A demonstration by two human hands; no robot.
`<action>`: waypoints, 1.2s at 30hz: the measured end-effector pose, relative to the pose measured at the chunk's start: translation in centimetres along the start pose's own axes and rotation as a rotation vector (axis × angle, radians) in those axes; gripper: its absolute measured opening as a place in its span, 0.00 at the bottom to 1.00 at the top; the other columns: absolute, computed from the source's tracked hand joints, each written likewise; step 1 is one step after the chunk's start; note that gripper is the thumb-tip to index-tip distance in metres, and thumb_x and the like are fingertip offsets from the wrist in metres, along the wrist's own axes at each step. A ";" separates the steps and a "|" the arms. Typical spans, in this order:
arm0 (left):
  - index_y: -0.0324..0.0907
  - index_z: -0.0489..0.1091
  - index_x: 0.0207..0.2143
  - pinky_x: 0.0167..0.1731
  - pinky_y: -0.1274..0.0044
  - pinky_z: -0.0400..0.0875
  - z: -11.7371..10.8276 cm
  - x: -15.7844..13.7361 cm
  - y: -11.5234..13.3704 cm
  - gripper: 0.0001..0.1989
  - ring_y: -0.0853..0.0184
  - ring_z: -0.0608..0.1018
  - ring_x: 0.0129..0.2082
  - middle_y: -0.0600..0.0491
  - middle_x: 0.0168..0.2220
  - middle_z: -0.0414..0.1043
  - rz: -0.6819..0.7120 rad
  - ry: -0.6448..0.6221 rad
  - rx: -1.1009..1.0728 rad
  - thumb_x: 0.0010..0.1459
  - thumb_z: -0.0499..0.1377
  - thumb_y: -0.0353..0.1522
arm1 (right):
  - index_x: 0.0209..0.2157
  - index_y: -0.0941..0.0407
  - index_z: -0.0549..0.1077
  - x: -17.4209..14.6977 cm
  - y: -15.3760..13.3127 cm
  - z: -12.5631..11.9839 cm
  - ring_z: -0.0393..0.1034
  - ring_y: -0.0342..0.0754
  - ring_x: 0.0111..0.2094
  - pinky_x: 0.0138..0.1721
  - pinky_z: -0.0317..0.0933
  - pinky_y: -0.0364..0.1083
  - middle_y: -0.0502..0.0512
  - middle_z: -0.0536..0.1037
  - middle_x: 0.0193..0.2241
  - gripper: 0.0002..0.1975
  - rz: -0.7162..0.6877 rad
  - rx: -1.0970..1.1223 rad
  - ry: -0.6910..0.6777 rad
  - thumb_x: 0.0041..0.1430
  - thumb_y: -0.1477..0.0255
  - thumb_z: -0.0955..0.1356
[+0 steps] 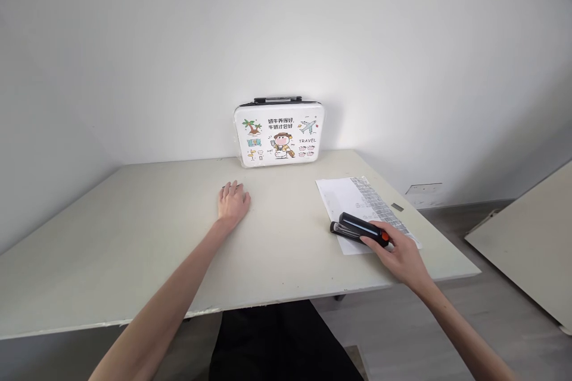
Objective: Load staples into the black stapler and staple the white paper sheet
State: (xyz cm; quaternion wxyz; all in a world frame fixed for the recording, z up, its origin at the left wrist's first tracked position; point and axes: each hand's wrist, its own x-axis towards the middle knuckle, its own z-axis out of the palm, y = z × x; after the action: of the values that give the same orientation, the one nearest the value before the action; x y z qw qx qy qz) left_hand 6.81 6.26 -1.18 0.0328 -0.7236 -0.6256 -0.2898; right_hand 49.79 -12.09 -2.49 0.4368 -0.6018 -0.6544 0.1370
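Observation:
My right hand (400, 253) is closed around the rear of a black stapler (357, 228) with an orange-red part near its back end. The stapler is held over a printed white sheet of paper (342, 195), its jaws pointing left and slightly apart. Part of the sheet is hidden beneath the stapler and hand. Palm down on the table, my left hand (233, 201) has its fingers spread a little. A thin dark sliver shows by its fingertips, too small to make out. Right of the paper lies a small grey strip of staples (397, 207).
A white cartoon-printed case (279, 134) with a black handle stands at the table's back against the wall. The pale table (147, 232) ends at a chipped front edge. Beyond its right side are a wall socket (424, 189) and a white panel (531, 238).

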 end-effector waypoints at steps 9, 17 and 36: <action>0.48 0.72 0.58 0.61 0.66 0.68 -2.8 -6.6 6.0 0.19 0.58 0.76 0.59 0.49 0.58 0.75 0.295 -0.247 -0.339 0.71 0.50 0.41 | 0.47 0.50 0.75 2.4 -7.2 6.4 0.76 0.55 0.44 0.40 0.70 0.49 0.55 0.82 0.45 0.15 -0.050 0.218 -0.255 0.65 0.56 0.69; 0.46 0.71 0.55 0.54 0.67 0.72 -4.0 -7.8 6.8 0.20 0.58 0.81 0.49 0.50 0.48 0.80 -0.010 -0.305 -0.704 0.71 0.48 0.44 | 0.47 0.51 0.74 5.2 -9.6 11.9 0.76 0.53 0.41 0.45 0.68 0.51 0.53 0.81 0.42 0.14 -0.124 0.292 -0.318 0.64 0.59 0.69; 0.45 0.70 0.45 0.59 0.65 0.66 -2.9 -7.7 5.2 0.17 0.59 0.75 0.57 0.46 0.53 0.77 -0.288 0.027 -0.893 0.72 0.48 0.45 | 0.54 0.49 0.70 4.7 -8.8 13.1 0.76 0.54 0.53 0.54 0.69 0.55 0.56 0.81 0.51 0.22 -0.016 0.325 -0.238 0.75 0.55 0.54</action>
State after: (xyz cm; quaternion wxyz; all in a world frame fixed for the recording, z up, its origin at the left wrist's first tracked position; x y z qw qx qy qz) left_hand 10.17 -2.86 -0.69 -0.3143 -0.5688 -0.5331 -0.5417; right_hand 34.72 -5.34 -1.96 0.4487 -0.4979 -0.6754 0.3075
